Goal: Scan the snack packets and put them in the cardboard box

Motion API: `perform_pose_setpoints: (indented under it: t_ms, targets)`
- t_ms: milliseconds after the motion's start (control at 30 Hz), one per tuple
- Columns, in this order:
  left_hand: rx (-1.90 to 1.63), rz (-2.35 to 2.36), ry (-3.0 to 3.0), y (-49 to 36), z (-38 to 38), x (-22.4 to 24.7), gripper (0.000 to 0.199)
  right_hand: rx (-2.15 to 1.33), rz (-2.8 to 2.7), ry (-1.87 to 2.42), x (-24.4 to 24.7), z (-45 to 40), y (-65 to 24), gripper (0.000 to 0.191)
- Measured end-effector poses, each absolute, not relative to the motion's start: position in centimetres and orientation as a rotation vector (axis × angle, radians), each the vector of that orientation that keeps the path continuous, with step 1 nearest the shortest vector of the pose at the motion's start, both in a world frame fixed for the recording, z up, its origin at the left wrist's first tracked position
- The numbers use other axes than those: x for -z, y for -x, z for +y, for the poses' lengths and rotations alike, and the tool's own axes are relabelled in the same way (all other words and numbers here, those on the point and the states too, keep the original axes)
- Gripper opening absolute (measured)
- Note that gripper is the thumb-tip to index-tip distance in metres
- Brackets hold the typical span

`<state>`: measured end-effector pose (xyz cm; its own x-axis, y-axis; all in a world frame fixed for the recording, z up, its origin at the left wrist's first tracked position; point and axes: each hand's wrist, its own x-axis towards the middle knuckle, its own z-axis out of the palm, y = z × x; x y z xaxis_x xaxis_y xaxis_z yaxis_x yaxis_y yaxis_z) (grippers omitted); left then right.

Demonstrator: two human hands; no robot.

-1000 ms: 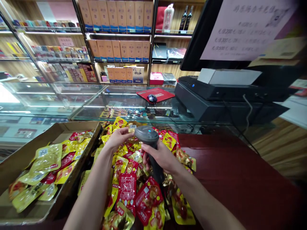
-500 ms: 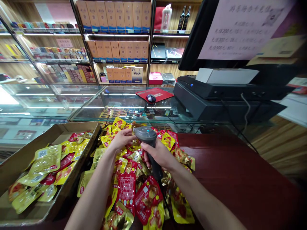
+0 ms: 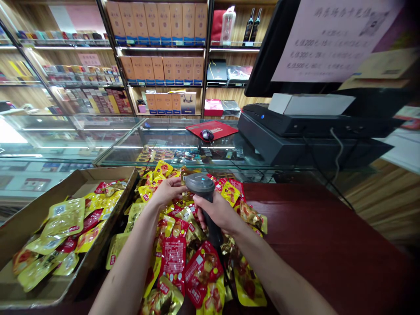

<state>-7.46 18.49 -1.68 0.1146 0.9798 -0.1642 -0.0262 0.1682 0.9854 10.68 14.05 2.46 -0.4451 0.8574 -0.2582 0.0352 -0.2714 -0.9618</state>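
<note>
My right hand is wrapped round the handle of a dark grey barcode scanner, its head pointing away over the pile. My left hand is at the scanner's left, fingers closed on the edge of a gold snack packet, which is mostly hidden behind the scanner head. Below both hands spreads a heap of red, yellow and gold snack packets, among them a red packet lying flat near the front. At the left, a shallow cardboard box holds several more packets, a pale yellow one on top.
Behind the heap stands a glass counter with a mouse on a red mat. A monitor and dark till equipment rise at the right, with hanging cables. Shelves of boxes line the back wall.
Hardly anything differs. Both hands and the scanner keep their places over the heap, and the view has shifted very slightly.
</note>
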Motion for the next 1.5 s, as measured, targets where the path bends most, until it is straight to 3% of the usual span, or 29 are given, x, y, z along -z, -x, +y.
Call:
perform_pose_setpoints:
  t_ms: [667,900,1267,1500]
  targets:
    - [-1.020,1.095,-1.175,7.5,18.7,2.2,0.045,-1.774,-1.390,1.130,-2.2,14.0,-10.7,0.020]
    - [-1.027,1.133,-1.118,7.6,18.5,1.7,0.042,-1.395,-1.322,1.087,-1.6,14.9,-11.2,0.034]
    - [-1.074,1.152,-1.007,7.5,18.1,0.6,0.046,-1.759,-0.930,1.046,-1.3,16.0,-12.1,0.028]
    - [-1.180,1.147,-0.947,8.9,16.4,-2.7,0.049,-1.848,-0.908,0.937,-3.8,16.1,-9.8,0.024]
